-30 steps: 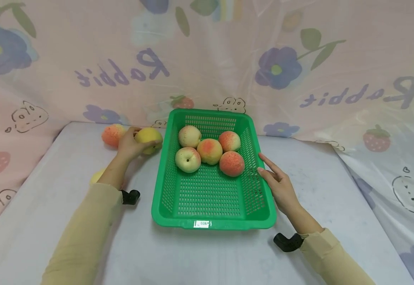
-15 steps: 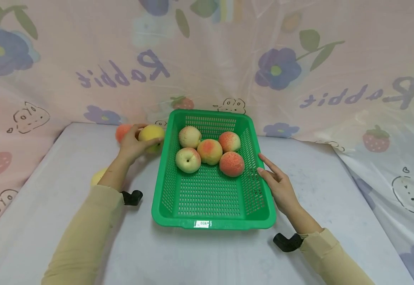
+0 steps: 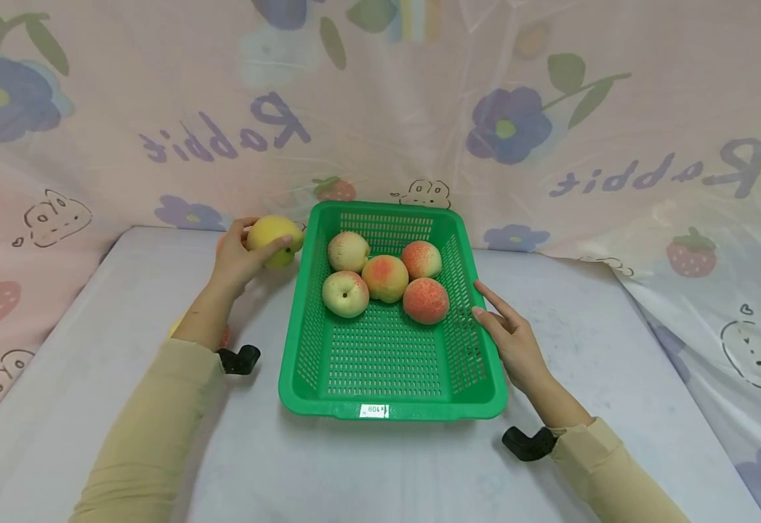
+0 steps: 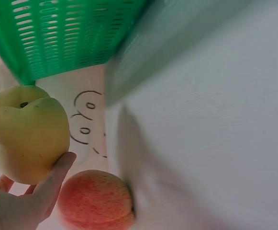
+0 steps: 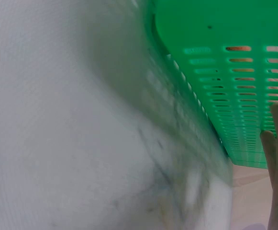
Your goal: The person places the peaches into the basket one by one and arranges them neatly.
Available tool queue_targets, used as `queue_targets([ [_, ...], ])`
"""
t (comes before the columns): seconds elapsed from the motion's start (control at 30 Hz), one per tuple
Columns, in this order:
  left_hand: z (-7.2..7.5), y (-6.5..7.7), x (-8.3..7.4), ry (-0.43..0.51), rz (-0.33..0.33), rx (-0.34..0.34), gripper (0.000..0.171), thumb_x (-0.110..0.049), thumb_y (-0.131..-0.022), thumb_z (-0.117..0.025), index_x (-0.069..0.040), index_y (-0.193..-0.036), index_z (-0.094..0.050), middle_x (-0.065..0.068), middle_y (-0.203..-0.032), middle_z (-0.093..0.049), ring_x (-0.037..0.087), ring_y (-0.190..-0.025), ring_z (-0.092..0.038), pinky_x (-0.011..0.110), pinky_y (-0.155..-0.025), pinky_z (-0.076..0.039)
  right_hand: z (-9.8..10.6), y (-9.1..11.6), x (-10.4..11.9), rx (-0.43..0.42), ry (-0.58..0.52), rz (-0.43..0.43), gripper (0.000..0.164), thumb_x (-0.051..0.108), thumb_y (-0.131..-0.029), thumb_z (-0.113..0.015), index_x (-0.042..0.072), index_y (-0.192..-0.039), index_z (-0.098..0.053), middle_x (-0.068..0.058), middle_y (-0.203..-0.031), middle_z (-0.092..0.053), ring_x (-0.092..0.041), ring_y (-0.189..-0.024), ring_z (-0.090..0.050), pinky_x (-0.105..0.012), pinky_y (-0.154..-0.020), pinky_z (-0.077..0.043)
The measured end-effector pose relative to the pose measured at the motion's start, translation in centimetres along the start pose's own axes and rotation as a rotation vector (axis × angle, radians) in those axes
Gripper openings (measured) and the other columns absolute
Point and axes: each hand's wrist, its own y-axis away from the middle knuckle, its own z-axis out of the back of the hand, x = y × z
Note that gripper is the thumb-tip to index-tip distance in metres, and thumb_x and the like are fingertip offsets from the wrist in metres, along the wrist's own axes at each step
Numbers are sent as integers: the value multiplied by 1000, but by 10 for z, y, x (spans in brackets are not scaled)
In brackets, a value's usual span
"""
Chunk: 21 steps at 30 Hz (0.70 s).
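Note:
My left hand [image 3: 230, 265] grips a yellow peach [image 3: 274, 236] just left of the green basket [image 3: 389, 408], holding it off the table. In the left wrist view, the yellow peach [image 4: 31, 141] sits between thumb and fingers, its dark stem hollow showing. A red peach [image 4: 96, 201] lies on the table close by; in the head view my hand hides most of it. With fairly straight fingers, my right hand [image 3: 517, 345] rests against the basket's right side. Inside are several peaches, among them a red one [image 3: 427, 301] and a pale one [image 3: 345, 294].
More fruit, yellow and red, lies on the white table [image 3: 380, 472] partly hidden behind my left wrist. A printed curtain [image 3: 387, 109] hangs behind and around the table. Black curved pieces [image 3: 529, 444] stick out at both wrists.
The yellow peach has risen from the table in my left hand. The red peach beside it has shifted right and is now mostly covered. My right hand and the basket stay still.

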Motion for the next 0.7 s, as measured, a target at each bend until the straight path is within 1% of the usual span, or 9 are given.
queue_targets([
  [0.1, 3, 2, -6, 18, 18, -13, 88, -53, -81, -70, -14, -148, -28, 16, -147, -35, 31, -129, -39, 46, -99, -44, 0, 0, 0, -4, 3, -5, 54, 36, -98, -54, 31, -148, -36, 6, -101, -69, -12, -80, -70, -32, -67, -58],
  [0.17, 6, 4, -11, 37, 36, -20, 90, -55, -80, -70, -17, -149, -27, 14, -148, -33, 29, -128, -39, 43, -94, -48, 0, 0, -1, -3, 7, -4, 54, 36, -98, -54, 31, -149, -36, 6, -101, -69, -12, -80, -70, -32, -67, -58],
  [0.27, 9, 6, -18, 58, 53, -23, 91, -57, -79, -69, -20, -150, -26, 11, -149, -32, 28, -128, -40, 33, -81, -53, 0, 0, 0, -2, 9, 2, 54, 35, -98, -54, 31, -149, -35, 6, -100, -70, -12, -79, -70, -32, -66, -58],
  [0.33, 10, 7, -23, 63, 48, -27, 91, -57, -79, -69, -20, -150, -26, 11, -148, -32, 27, -126, -41, 25, -73, -52, 0, 1, 0, -1, 13, 6, 54, 35, -98, -54, 31, -149, -35, 6, -100, -70, -12, -78, -70, -32, -66, -58],
  [0.4, 10, 7, -27, 69, 35, -33, 91, -58, -80, -68, -18, -149, -25, 13, -145, -33, 26, -123, -42, 19, -69, -50, 0, 0, 1, -4, 15, 8, 54, 35, -98, -54, 31, -149, -35, 7, -99, -70, -12, -78, -70, -32, -66, -58],
  [0.53, 10, 9, -35, 89, 26, -52, 91, -59, -80, -65, -13, -148, -26, 13, -138, -35, 20, -111, -45, 17, -69, -50, 1, 0, 0, -7, 9, 5, 54, 35, -98, -54, 31, -149, -36, 7, -99, -70, -12, -78, -70, -31, -66, -58],
  [0.6, 10, 10, -39, 95, 34, -55, 91, -60, -80, -65, -12, -148, -27, 13, -137, -35, 17, -106, -46, 17, -69, -50, 1, 0, 0, -4, 10, 5, 54, 35, -98, -54, 31, -149, -35, 8, -99, -70, -11, -79, -70, -31, -66, -58],
  [0.7, 10, 12, -46, 98, 45, -52, 92, -61, -80, -65, -12, -149, -28, 12, -138, -35, 15, -103, -47, 17, -71, -50, 0, 0, 0, -1, 15, 6, 55, 35, -98, -54, 31, -149, -35, 8, -100, -70, -11, -80, -70, -32, -67, -58],
])
